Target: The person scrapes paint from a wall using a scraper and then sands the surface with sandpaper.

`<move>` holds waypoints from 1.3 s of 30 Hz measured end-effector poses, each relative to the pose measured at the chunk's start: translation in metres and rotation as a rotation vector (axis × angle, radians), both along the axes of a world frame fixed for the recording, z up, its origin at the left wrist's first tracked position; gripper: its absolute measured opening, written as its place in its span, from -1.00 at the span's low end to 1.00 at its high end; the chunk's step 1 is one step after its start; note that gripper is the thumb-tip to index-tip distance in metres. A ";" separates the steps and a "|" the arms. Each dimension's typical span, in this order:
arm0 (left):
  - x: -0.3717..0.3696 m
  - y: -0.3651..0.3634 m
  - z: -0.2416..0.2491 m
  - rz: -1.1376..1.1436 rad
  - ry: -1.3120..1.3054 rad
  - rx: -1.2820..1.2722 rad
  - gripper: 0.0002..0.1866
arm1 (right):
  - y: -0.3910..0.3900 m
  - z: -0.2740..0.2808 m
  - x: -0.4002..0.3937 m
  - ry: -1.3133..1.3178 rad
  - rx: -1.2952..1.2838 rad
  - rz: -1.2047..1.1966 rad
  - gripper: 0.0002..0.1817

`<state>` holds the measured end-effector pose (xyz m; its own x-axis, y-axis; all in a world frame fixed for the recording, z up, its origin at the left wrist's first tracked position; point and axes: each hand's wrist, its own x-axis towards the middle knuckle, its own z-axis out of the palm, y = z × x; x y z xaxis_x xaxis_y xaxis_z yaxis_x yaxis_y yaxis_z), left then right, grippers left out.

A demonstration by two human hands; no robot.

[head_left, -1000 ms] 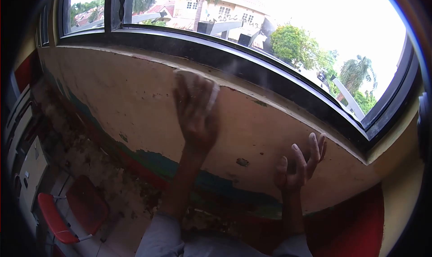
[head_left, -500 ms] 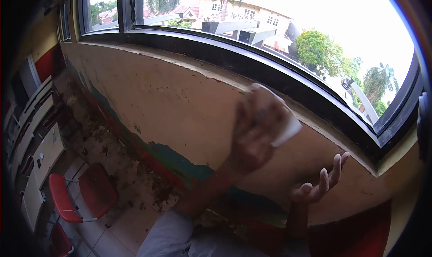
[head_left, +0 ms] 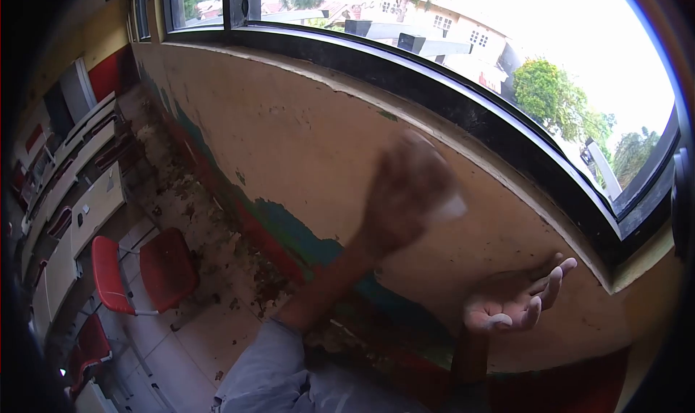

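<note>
Cream-ochre paint, scuffed and flaking, across the wall (head_left: 304,145) below the black window frame (head_left: 463,102). Left hand (head_left: 405,196) raised against that wall, just under the frame, blurred by motion; fingers closed over a white pad (head_left: 450,207), only a pale edge of it visible at the hand's right side, apparently pressed to the paint. Kind of pad not determinable through the blur. Right hand (head_left: 515,298) lower on the wall and to the right of the left hand, palm turned up, fingers spread apart and slightly curled, holding nothing; contact with the wall not determinable. Grey sleeve (head_left: 264,373) on the left forearm, at the bottom of the view.

Band of teal and red paint (head_left: 289,236) along the lower wall, heavily peeled, with dark debris (head_left: 195,196) scattered on the floor at the wall's foot. Red chair (head_left: 141,272) standing on pale floor tiles, well apart from the wall to the left. Row of cream cabinets (head_left: 76,196) further left again. Beyond the window frame: buildings (head_left: 449,33) and green trees (head_left: 554,94) in bright daylight.
</note>
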<state>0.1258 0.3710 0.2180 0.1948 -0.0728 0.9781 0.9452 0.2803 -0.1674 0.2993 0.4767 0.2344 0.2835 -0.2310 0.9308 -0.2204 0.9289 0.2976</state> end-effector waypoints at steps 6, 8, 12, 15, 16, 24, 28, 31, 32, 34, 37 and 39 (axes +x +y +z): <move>0.055 0.012 -0.008 -0.135 -0.348 -0.040 -0.63 | 0.004 0.000 -0.003 0.020 0.052 -0.030 -0.48; 0.079 0.010 -0.029 -0.184 -0.134 -0.338 -0.63 | 0.003 0.003 0.006 -0.042 0.000 -0.033 -0.47; 0.032 0.005 -0.031 -0.024 -0.324 -0.126 -0.59 | 0.009 0.011 0.045 -0.124 -0.029 -0.234 -0.49; 0.047 0.018 -0.017 -0.021 -0.349 -0.101 -0.58 | 0.011 0.006 0.064 -0.143 -0.117 -0.455 -0.52; 0.048 0.020 -0.015 -0.019 -0.356 -0.089 -0.58 | 0.011 0.006 0.066 -0.142 -0.138 -0.551 -0.52; 0.039 -0.004 0.004 0.000 -0.498 0.097 -0.51 | 0.019 -0.006 0.065 -0.146 -0.086 -0.314 -0.56; 0.068 0.050 -0.018 0.522 0.386 -0.064 -0.59 | 0.017 -0.006 0.061 -0.125 -0.086 -0.325 -0.57; 0.069 0.021 -0.021 -0.150 0.216 -0.159 -0.61 | 0.019 -0.005 0.060 -0.106 -0.078 -0.299 -0.58; 0.060 0.007 -0.025 -0.203 0.046 -0.216 -0.60 | 0.020 -0.006 0.059 -0.099 -0.075 -0.290 -0.59; 0.019 -0.021 -0.021 -0.100 -0.237 -0.203 -0.57 | 0.022 -0.006 0.057 -0.116 -0.048 -0.293 -0.59; 0.046 0.004 -0.035 -0.080 -0.334 -0.222 -0.54 | 0.021 -0.007 0.049 -0.119 -0.080 -0.325 -0.61; 0.058 0.009 -0.041 -0.225 -0.288 -0.271 -0.52 | 0.012 -0.006 0.040 -0.126 -0.099 -0.345 -0.62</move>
<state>0.1836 0.3795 0.1769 -0.0796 0.1837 0.9797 0.9964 0.0446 0.0726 0.3389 0.4888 0.2287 0.0870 -0.2005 0.9758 0.0810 0.9777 0.1936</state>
